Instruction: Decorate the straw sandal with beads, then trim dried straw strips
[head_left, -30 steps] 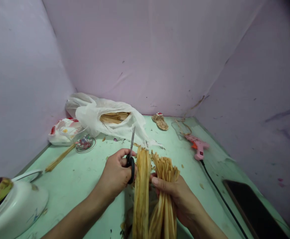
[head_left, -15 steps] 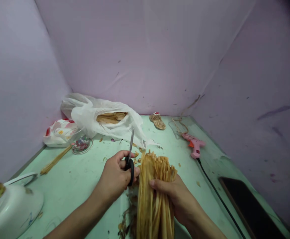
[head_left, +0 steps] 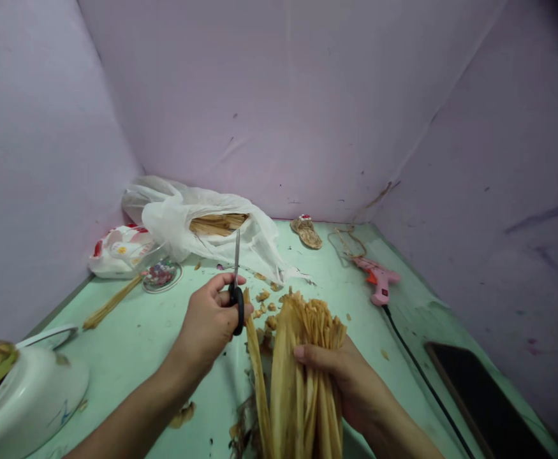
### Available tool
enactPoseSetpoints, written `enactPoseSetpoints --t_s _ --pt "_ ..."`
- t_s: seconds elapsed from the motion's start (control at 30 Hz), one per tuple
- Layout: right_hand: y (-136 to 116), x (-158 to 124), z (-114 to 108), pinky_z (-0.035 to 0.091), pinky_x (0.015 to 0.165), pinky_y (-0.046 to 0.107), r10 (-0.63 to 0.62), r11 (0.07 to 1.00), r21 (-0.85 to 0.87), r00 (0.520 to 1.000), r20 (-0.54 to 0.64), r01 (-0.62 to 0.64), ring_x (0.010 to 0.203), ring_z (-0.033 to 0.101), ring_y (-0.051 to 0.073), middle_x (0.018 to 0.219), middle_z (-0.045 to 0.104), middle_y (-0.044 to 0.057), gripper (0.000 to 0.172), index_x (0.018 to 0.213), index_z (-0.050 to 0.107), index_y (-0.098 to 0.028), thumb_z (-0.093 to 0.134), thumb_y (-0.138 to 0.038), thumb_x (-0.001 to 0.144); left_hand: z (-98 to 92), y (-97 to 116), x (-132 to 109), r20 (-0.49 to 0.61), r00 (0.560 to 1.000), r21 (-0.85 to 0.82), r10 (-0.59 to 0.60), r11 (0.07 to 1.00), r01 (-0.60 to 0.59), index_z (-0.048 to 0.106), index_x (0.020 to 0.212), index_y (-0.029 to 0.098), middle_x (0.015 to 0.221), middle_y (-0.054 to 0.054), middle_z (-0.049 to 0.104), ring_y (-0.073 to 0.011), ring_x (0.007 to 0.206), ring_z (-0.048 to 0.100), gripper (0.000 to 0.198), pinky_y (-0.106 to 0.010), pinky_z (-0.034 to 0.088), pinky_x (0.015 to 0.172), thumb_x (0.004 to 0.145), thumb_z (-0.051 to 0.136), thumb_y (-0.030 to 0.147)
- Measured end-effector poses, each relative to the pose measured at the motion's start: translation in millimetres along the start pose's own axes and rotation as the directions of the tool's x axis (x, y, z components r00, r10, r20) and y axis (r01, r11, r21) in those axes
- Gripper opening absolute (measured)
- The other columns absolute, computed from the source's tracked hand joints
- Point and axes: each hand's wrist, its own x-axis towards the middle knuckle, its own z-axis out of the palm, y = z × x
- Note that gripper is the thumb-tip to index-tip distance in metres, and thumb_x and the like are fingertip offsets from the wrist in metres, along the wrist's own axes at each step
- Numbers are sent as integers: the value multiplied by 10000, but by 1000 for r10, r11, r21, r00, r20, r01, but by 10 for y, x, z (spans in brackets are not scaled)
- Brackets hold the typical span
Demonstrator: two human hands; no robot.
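Observation:
My right hand (head_left: 343, 379) grips a thick bundle of dry tan straw strips (head_left: 307, 357), ends pointing up and away. My left hand (head_left: 206, 325) holds black-handled scissors (head_left: 236, 287), blades closed and pointing up, just left of the bundle. One loose strip (head_left: 256, 357) hangs off the bundle's left side, near the scissors' handle. Small cut-off straw bits (head_left: 264, 298) lie on the green table (head_left: 130, 344) beyond the bundle.
A white plastic bag (head_left: 183, 220) holding more straw lies at the back left, beside a red-printed bag (head_left: 118, 248) and a bead dish (head_left: 160, 276). A woven piece (head_left: 307, 233), a pink glue gun (head_left: 378, 279) with black cord, a dark phone (head_left: 484, 398), a white pot (head_left: 25, 395).
The two separate bunches have come together into one bundle in my right hand. Cut bits have dropped onto the table, and my left hand with the scissors has drawn back to the left.

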Motion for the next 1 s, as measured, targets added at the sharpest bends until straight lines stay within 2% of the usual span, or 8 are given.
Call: enactPoseSetpoints --t_s 0.2,0.33,0.43,0.53,0.63,0.7,0.83,1.0 --pt "-79 2 -60 517 545 304 27 999 25 994 -105 -24 530 624 183 616 691 39 316 780 667 -138 761 -174 481 -358 197 180 -54 994 292 94 954 -75 580 858 178 473 69 538 -83 394 419 357 -175 286 393 508 649 172" --pt "-99 -6 -81 521 560 298 32 999 32 998 -60 -30 546 633 182 639 700 43 307 794 670 -140 762 -169 503 -553 163 314 -1 959 692 282 693 -203 634 780 213 586 12 613 -160 528 528 214 -224 336 486 567 607 207" --pt "-84 -6 -85 525 601 321 34 999 24 999 -1 -34 585 649 197 702 712 54 377 878 664 -148 768 -171 516 -486 91 296 42 948 800 316 558 -222 623 781 226 616 3 613 -186 570 542 175 -243 338 513 613 604 270" --pt "-55 -7 -61 522 634 332 34 999 14 997 68 -35 631 654 206 764 715 63 405 907 664 -149 775 -191 520 -245 34 153 -6 956 621 292 751 -225 559 859 219 658 9 612 -157 573 535 272 -231 368 526 617 643 310" --pt "-28 -12 -2 510 687 331 8 1000 -5 990 143 -7 704 653 212 806 711 56 446 955 664 -155 771 -198 524 22 -21 -38 186 982 289 -23 957 -32 492 871 203 566 48 567 -86 438 435 326 -181 330 418 610 663 296" --pt "-12 -17 44 500 711 333 -19 999 -26 985 173 24 739 649 217 814 707 54 458 972 664 -157 770 -199 528 148 -59 -142 284 951 159 -124 984 81 474 863 195 542 68 541 -57 408 388 370 -155 304 383 570 692 254" --pt "11 -19 81 489 715 344 -52 997 -43 981 188 61 715 634 207 803 696 47 408 906 680 -165 785 -216 515 213 -114 -207 321 937 15 -135 990 137 472 873 182 542 64 556 -49 397 407 399 -137 290 352 535 682 154" --pt "-23 11 -4 417 488 184 -53 995 -87 999 -2 53 456 479 63 538 588 -40 186 635 674 -155 794 -215 507 63 -143 -54 299 951 -98 -74 989 107 499 938 163 603 40 580 -49 401 409 402 -130 270 311 558 622 114"
